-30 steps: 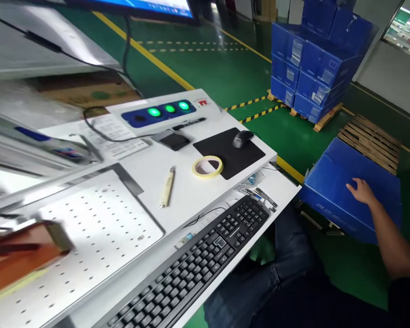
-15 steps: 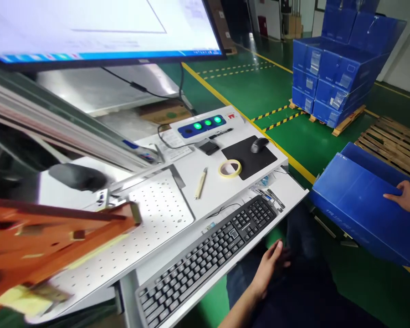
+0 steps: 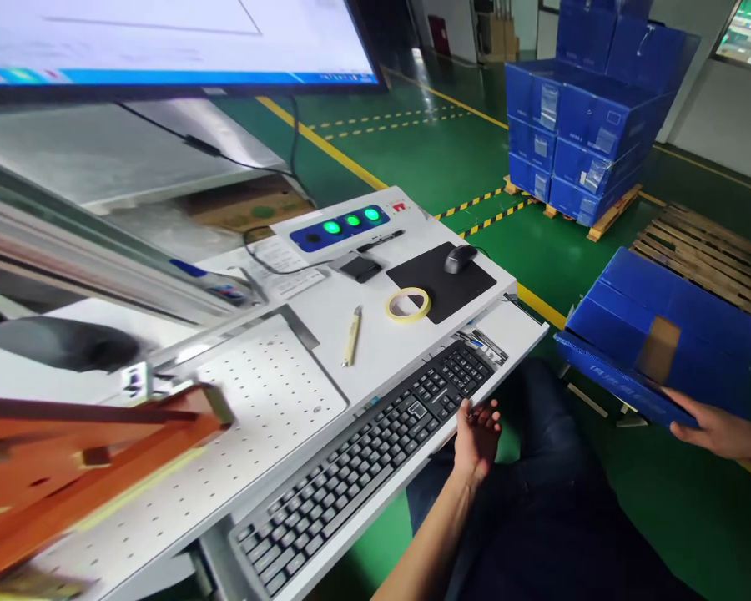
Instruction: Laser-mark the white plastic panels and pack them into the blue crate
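Green floor around; blue box low, right of the desk, its near flap pinched in the right hand. Hard tugging could tear it. Left hand half-curled, empty, beside the keyboard; a careless shift might nudge it.

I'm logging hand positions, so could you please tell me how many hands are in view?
2: the left hand by the number-pad end of the keyboard, and the right hand gripping the near flap of the low blue box.

No txt legible; ltrs on held box blurred.
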